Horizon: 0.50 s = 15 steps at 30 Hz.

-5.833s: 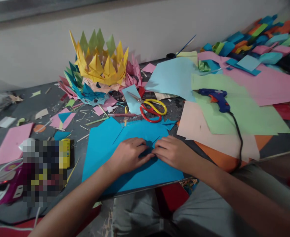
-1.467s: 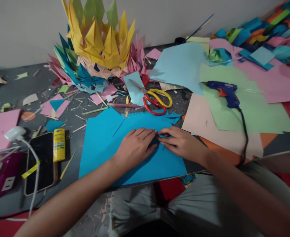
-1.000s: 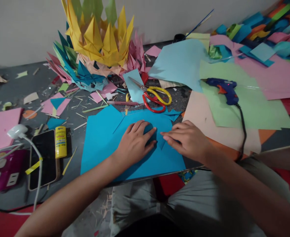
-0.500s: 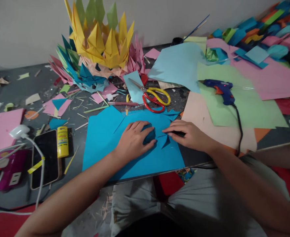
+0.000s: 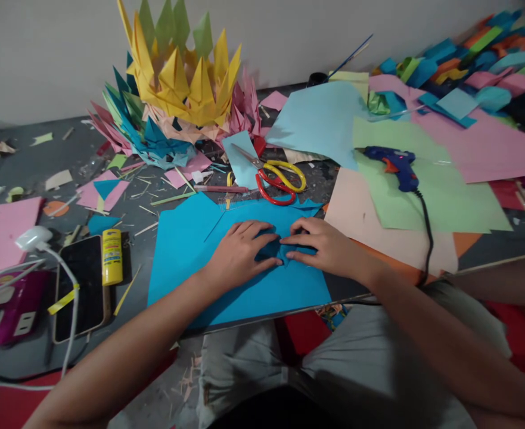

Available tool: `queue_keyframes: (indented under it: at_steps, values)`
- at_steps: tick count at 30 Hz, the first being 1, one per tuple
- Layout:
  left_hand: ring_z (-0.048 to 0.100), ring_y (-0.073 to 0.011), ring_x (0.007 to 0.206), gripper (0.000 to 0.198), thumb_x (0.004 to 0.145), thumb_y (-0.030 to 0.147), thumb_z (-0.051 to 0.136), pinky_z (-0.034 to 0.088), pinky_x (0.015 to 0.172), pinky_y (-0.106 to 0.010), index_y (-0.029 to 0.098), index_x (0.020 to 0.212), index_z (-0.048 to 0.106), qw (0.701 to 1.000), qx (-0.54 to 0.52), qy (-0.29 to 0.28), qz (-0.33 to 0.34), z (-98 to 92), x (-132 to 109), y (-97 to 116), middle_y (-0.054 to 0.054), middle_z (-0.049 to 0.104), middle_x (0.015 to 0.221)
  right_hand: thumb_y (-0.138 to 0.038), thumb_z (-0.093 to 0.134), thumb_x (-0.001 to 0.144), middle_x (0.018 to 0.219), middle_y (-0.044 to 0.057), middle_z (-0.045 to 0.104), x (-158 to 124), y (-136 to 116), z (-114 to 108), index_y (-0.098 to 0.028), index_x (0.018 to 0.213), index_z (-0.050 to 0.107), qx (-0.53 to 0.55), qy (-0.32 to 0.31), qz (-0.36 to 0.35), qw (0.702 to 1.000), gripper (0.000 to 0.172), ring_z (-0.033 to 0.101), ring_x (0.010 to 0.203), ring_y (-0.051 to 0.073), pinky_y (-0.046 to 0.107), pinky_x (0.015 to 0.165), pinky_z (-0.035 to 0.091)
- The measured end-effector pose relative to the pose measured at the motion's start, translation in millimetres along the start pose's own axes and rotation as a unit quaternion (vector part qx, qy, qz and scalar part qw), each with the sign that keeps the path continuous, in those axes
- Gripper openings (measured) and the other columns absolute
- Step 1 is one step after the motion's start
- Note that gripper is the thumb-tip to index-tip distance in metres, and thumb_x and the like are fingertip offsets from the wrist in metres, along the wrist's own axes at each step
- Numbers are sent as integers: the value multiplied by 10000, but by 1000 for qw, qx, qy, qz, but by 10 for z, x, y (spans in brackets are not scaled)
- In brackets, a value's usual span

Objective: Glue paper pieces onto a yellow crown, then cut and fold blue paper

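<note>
A blue sheet of paper [image 5: 177, 262] lies flat at the table's front edge, under both my hands. Between them is a small folded piece of blue paper [image 5: 283, 255], mostly covered by fingers. My left hand [image 5: 239, 253] rests on the sheet, its curled fingers and thumb at the left side of the folded paper. From the right, my right hand [image 5: 320, 247] grips the same piece with thumb and forefinger. Another folded blue piece [image 5: 307, 207] with pointed ends sits at the sheet's back right corner. Scissors [image 5: 277, 179] with one red and one yellow handle lie just behind.
Folded paper flowers [image 5: 186, 89] stand at the back. A blue glue gun [image 5: 396, 167] rests on green paper [image 5: 450, 208] to the right, its cord running to the table edge. On the left are a glue stick [image 5: 112, 256], a phone [image 5: 78, 292], a white charger cable [image 5: 68, 271] and paper scraps.
My right hand has shifted left, close to my left hand. The folded blue paper moved with it, and its pointed end is now tucked between the fingers. My left hand stays nearly in place.
</note>
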<state>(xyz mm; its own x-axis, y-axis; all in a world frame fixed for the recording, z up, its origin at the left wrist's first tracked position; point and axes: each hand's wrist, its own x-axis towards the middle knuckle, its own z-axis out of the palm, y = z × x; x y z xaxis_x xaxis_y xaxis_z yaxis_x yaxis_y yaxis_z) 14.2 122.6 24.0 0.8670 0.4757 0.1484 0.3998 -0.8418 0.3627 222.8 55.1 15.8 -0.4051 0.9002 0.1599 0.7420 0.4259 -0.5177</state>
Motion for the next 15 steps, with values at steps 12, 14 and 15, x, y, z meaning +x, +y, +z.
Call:
queue_keyframes:
  at_steps: [12,14,15]
  values:
    - [556,-212,972,171,889,238,505,441,838,-359,166,970,638,998,-12,41,56,26,-9,-40,-72,631,1028,-225,533,862,945,71,623,-38,21,-87,-186,875,673,20,-27,-75,997,146,551,886,197,355,795,439]
    - [566,-197,892,173,890,241,504,447,792,-334,155,939,647,997,-36,21,64,30,-7,-6,-70,633,947,-256,538,861,956,68,625,-41,8,-105,-194,879,674,31,-40,-56,997,151,556,897,196,353,806,440]
    - [568,-193,861,176,877,267,529,447,771,-328,151,933,649,997,-50,14,61,36,-5,9,-69,629,920,-266,539,860,957,66,622,-40,-4,-108,-198,870,674,42,-42,-39,997,152,559,902,194,348,806,442]
